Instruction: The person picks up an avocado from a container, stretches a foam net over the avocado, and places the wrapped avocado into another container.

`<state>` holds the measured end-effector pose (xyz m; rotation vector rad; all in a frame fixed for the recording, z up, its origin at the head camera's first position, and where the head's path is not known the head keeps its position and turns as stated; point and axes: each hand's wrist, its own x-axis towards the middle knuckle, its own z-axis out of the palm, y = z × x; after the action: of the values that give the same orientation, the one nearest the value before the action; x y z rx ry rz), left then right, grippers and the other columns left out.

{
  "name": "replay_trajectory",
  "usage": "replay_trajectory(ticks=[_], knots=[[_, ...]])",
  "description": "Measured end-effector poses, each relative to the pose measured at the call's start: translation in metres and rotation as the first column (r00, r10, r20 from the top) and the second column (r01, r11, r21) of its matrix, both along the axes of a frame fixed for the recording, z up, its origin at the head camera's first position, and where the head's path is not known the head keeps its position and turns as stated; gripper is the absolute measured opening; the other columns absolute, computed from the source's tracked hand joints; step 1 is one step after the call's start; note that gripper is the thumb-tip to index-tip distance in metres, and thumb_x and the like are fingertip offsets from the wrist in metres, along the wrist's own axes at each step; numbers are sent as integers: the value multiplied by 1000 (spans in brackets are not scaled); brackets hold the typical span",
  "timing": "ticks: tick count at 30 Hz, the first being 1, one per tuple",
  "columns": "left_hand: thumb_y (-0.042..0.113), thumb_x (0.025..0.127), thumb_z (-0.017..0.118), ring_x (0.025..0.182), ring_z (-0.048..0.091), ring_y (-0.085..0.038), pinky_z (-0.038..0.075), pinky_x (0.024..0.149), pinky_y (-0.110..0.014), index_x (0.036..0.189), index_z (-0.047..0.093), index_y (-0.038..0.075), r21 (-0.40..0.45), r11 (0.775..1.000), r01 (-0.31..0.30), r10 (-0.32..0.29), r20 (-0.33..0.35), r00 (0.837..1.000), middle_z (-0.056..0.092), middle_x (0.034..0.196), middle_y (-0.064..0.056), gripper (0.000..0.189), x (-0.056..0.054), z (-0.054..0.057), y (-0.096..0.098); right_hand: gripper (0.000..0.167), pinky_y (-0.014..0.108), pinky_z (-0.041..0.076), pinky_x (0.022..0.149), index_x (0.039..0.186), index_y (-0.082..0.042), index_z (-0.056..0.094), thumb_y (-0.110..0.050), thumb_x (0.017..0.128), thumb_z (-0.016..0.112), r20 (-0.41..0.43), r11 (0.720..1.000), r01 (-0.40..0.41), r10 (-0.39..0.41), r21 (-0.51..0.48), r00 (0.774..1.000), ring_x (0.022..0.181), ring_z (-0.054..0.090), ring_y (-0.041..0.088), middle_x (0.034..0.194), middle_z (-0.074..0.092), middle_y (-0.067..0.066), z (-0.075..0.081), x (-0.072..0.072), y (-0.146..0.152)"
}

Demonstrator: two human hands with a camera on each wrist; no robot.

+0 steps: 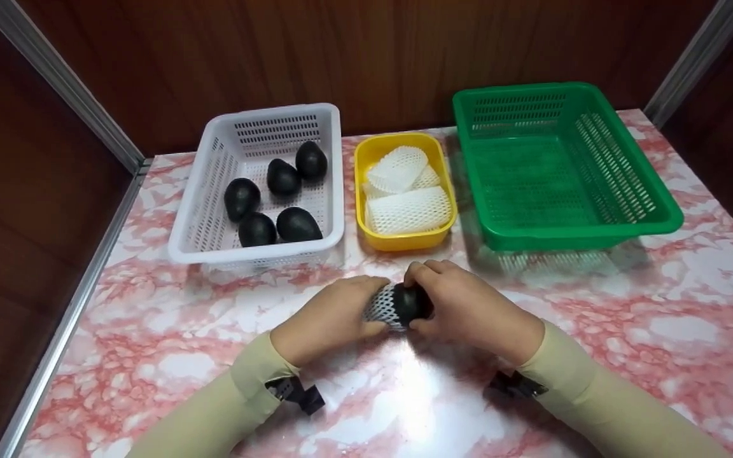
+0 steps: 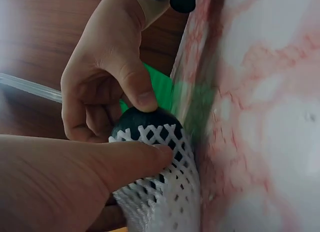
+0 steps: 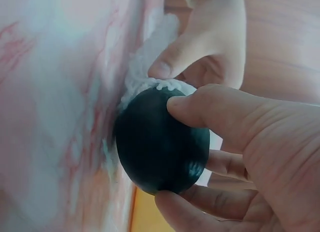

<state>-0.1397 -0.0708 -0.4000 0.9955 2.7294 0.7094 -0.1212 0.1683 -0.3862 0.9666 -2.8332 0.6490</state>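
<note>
Fingers of left hand (image 1: 328,315) curled round foam net sleeve (image 1: 382,306), thumb pressed on mesh; fingers of right hand (image 1: 468,312) clamped on dark avocado (image 1: 412,303), thumb on top, others underneath. Both held just above counter (image 1: 595,331), front centre, fruit abt half inside sleeve.

Largest to smallest:
- Counter: pink-white marble look, glossy.
- Green basket (image 1: 659,216), far right, nothing seen inside.
- White basket (image 1: 335,165), far left, w/ five more dark avocados (image 1: 284,177).
- Yellow tray (image 1: 404,240) between the two, holding spare foam nets (image 1: 408,210).
- Avocado in hand: smooth skin w/ sheen in right wrist view (image 3: 160,142), so prob. slick; firm-looking, moderate weight, bruisable if squeezed hard. Best held at bare rounded end, spread grip, light pressure.
- Sleeve: soft, stretchy, v. light, mesh opens over fruit in left wrist view (image 2: 160,192); likely snags or tears if yanked. Best held at rim, pinched both sides, eased along.
</note>
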Motion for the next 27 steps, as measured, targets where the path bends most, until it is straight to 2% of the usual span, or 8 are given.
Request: replay_trajectory(ticks=[5, 11, 14, 18, 21, 27], knots=[[28, 91, 87, 114, 71, -23, 59, 107, -42, 136, 65, 10, 74, 996, 49, -52, 39, 998, 76, 124, -7, 53, -4, -1, 13, 53, 43, 63, 87, 115, -6, 65, -15, 75, 99, 16, 999, -12, 13, -31, 1000, 96, 68, 24, 106, 70, 10, 3, 0, 4], [28, 90, 89, 120, 70, -22, 58, 110, -40, 148, 60, 11, 84, 993, 88, -92, 54, 994, 73, 133, -7, 68, -7, -4, 21, 52, 43, 62, 89, 115, -6, 66, -13, 75, 98, 50, 999, -7, 9, -52, 999, 96, 68, 23, 106, 71, 9, 2, -2, 8], [34, 87, 92, 127, 68, -25, 56, 115, -43, 154, 55, 8, 32, 997, 69, -70, 51, 996, 70, 141, -10, 82, -8, -3, 16, 54, 43, 63, 91, 118, -6, 66, -11, 74, 98, 80, 998, 1, 4, -58, 997, 99, 69, 24, 110, 72, 10, 2, -3, 10], [40, 81, 96, 123, 68, -28, 57, 113, -46, 157, 52, 5, -92, 996, 2, 1, 36, 999, 68, 140, -12, 95, -6, -1, 5, 59, 44, 64, 93, 122, -4, 67, -10, 72, 99, 85, 999, -13, 17, -48, 996, 103, 71, 26, 115, 73, 13, 1, -4, 13], [40, 81, 95, 114, 68, -26, 58, 107, -46, 152, 58, 7, -127, 992, -10, 14, 26, 1000, 70, 131, -10, 86, -6, -2, 2, 61, 45, 64, 94, 124, -4, 67, -9, 72, 99, 91, 999, -13, 17, -37, 996, 104, 72, 26, 117, 73, 13, 1, -4, 16], [33, 89, 89, 108, 71, -25, 59, 102, -45, 132, 68, 10, -47, 999, 18, -18, 5, 1000, 76, 119, -7, 53, -6, -4, 6, 57, 41, 63, 88, 121, -5, 68, -8, 73, 98, 94, 999, -15, 19, -48, 995, 98, 70, 23, 115, 73, 11, 1, -4, 18]])
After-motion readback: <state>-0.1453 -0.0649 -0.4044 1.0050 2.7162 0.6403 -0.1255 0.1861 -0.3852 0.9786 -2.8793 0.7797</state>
